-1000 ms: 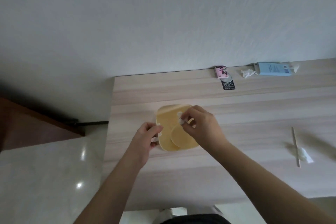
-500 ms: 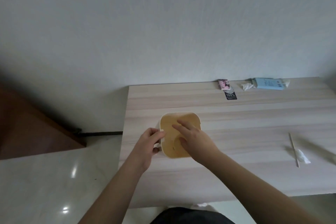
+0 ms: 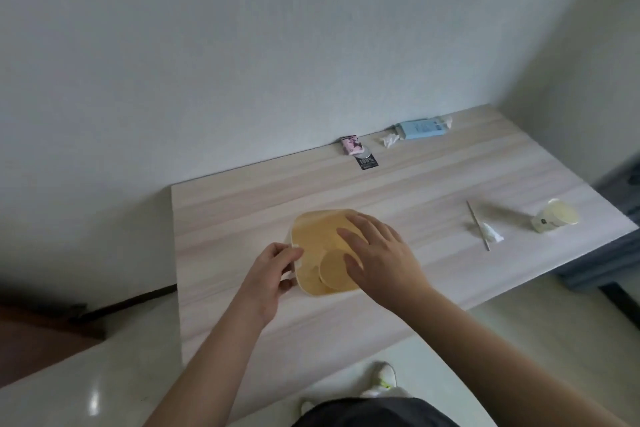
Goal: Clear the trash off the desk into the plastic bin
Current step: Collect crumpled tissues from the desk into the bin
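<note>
A yellow plastic bin point(image 3: 313, 236) stands on the wooden desk point(image 3: 398, 191) near its left end. My left hand point(image 3: 272, 269) grips the bin's left rim. Over the bin's right side hovers my right hand point(image 3: 375, 251), fingers spread and holding nothing. Trash lies around the desk: a paper cup on its side point(image 3: 556, 219) at the right edge, a thin wooden stick point(image 3: 478, 225) with a white tissue scrap point(image 3: 493, 236) beside it, and a crumpled white scrap point(image 3: 389, 140) near the wall.
Along the wall lie a pink packet point(image 3: 351, 144), a black label with a silver disc point(image 3: 367, 160) and a light blue box point(image 3: 420, 128). A dark piece of furniture point(image 3: 620, 246) abuts the desk's right end. My shoe point(image 3: 382, 378) shows on the tiled floor below.
The right hand held a small white scrap over the bin, then opened; it is empty and flat now. The view swung right, bringing the paper cup into sight.
</note>
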Demonstrator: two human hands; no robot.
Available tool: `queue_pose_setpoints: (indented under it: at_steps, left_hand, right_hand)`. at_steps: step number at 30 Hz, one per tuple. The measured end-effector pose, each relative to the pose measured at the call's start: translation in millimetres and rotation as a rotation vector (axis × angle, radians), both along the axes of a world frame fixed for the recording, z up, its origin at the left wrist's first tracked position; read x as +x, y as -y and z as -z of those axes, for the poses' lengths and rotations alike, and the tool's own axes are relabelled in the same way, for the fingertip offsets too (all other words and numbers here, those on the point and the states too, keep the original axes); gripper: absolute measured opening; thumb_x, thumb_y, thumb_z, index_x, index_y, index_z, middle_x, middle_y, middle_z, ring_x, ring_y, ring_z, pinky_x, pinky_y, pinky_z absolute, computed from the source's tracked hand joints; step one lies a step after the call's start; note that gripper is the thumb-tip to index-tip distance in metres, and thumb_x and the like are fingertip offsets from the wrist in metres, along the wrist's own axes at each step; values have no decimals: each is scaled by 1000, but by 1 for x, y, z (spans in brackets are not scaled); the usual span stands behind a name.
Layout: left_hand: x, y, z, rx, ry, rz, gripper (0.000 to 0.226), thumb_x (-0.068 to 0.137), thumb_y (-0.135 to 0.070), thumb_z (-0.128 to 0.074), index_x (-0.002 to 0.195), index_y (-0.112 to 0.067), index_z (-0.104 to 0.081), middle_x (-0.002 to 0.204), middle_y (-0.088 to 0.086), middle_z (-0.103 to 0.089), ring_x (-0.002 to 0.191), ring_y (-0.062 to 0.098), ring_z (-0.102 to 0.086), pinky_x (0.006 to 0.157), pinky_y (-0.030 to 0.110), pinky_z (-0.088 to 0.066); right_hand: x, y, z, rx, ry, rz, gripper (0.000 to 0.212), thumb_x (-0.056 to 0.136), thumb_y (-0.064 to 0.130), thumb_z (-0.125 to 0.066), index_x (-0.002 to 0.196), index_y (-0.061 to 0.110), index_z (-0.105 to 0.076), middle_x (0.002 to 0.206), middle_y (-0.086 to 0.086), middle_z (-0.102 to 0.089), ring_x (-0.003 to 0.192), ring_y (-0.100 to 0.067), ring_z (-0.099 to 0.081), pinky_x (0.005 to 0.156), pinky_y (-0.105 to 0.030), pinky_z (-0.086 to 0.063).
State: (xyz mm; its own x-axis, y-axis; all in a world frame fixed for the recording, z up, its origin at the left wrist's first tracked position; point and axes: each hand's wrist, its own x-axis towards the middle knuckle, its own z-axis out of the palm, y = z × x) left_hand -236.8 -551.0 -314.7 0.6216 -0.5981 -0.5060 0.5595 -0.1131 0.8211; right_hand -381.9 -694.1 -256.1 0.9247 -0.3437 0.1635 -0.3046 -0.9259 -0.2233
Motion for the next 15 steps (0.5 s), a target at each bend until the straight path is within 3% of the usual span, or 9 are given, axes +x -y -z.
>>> queue_pose_setpoints:
  at_steps: [5, 11, 15]
  left_hand:
    - [-19, 41, -4, -1, 9, 151, 29, 63, -31, -75, 79, -16, -56, 68, -3, -63, 66, 13, -58, 52, 27, -44]
    - [-59, 99, -9, 15, 31, 291, 36, 58, -38, -76, 80, -17, -57, 71, -4, -66, 70, 13, -61, 60, 31, -44]
    - [-93, 140, -8, 36, 33, 350, 34, 59, -36, -76, 78, -17, -56, 68, -5, -65, 66, 12, -59, 53, 28, -45]
  right_hand:
    - [-40, 30, 2, 3, 31, 162, 41, 83, 24, -65, 122, 13, -62, 135, -11, -55, 124, -30, -51, 100, -44, -44]
    - [-95, 68, 4, 35, 52, 316, 42, 84, 25, -64, 124, 13, -60, 136, -12, -54, 125, -32, -50, 100, -45, -43]
    - [-145, 101, 7, 32, 74, 410, 42, 86, 26, -62, 126, 13, -59, 137, -11, -53, 126, -32, -49, 101, -44, -42]
